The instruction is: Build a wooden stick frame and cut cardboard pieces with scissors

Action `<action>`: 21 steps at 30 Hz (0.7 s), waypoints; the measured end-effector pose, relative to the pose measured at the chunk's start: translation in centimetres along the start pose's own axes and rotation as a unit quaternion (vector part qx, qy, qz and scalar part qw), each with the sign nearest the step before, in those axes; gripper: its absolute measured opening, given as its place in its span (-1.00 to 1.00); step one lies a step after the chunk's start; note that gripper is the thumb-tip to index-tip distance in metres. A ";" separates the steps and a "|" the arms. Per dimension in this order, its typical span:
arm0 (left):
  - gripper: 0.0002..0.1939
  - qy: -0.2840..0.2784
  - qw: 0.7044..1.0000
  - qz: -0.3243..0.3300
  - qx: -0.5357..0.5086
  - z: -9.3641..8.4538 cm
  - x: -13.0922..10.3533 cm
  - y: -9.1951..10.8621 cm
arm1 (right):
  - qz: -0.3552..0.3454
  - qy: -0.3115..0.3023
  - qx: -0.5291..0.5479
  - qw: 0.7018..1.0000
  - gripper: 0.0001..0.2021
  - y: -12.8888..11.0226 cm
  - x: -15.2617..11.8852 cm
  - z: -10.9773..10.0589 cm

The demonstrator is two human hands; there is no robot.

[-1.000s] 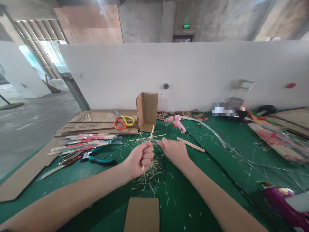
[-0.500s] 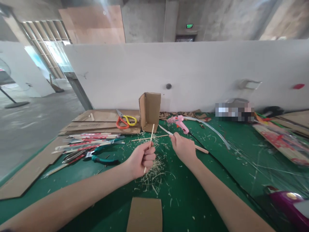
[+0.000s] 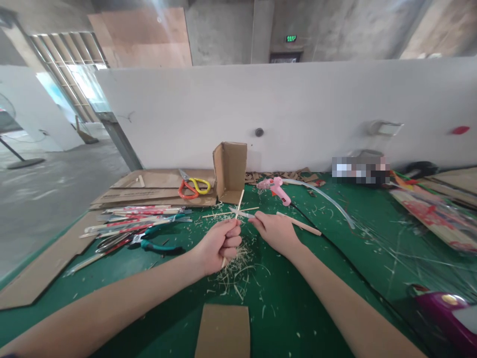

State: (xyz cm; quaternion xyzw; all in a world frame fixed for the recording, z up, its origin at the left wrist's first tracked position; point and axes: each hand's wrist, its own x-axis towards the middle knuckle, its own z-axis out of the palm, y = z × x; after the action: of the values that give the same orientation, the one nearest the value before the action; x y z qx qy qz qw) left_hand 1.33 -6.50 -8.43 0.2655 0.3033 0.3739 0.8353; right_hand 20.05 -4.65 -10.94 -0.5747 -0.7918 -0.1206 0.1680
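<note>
My left hand (image 3: 219, 244) is closed round a thin wooden stick (image 3: 241, 200), whose upper end rises above the fist and whose lower end shows below it. My right hand (image 3: 274, 230) grips a small knife (image 3: 244, 214) by its handle. The blade points left and crosses the stick just above my left thumb. Another thin stick (image 3: 213, 215) lies on the green table behind both hands. Curly wood shavings (image 3: 237, 271) are heaped under and in front of my left hand.
A folded cardboard piece (image 3: 234, 171) stands at the back. Scissors (image 3: 194, 187), pliers (image 3: 156, 246) and wrapped sticks (image 3: 137, 219) lie left. A pink glue gun (image 3: 278, 189) and a wooden rod (image 3: 303, 225) lie right. Flat cardboard (image 3: 222, 332) lies in front.
My right hand has moved left, and the knife blade now lies across the stick. The stick in my left hand leans a little more to the right.
</note>
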 end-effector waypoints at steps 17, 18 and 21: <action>-0.88 0.043 0.994 0.031 0.094 0.1 0.3 0.2 | -0.001 -0.041 0.065 0.997 -0.64 -1.4 -0.1 -0.4; -0.87 0.041 0.994 0.034 0.098 0.1 0.3 0.1 | 0.000 -0.041 0.063 0.997 -0.65 -1.5 -0.1 -0.4; -0.88 0.029 0.994 0.047 0.099 0.0 0.3 0.1 | 0.001 -0.045 0.055 0.997 -0.64 -1.7 -0.3 -0.4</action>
State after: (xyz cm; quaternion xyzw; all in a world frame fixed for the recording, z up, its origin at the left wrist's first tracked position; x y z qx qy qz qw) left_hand 1.47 -6.17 -8.44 0.3497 0.3501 0.3888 0.7772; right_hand 18.60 -5.54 -10.66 -0.5702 -0.8035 -0.0509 0.1633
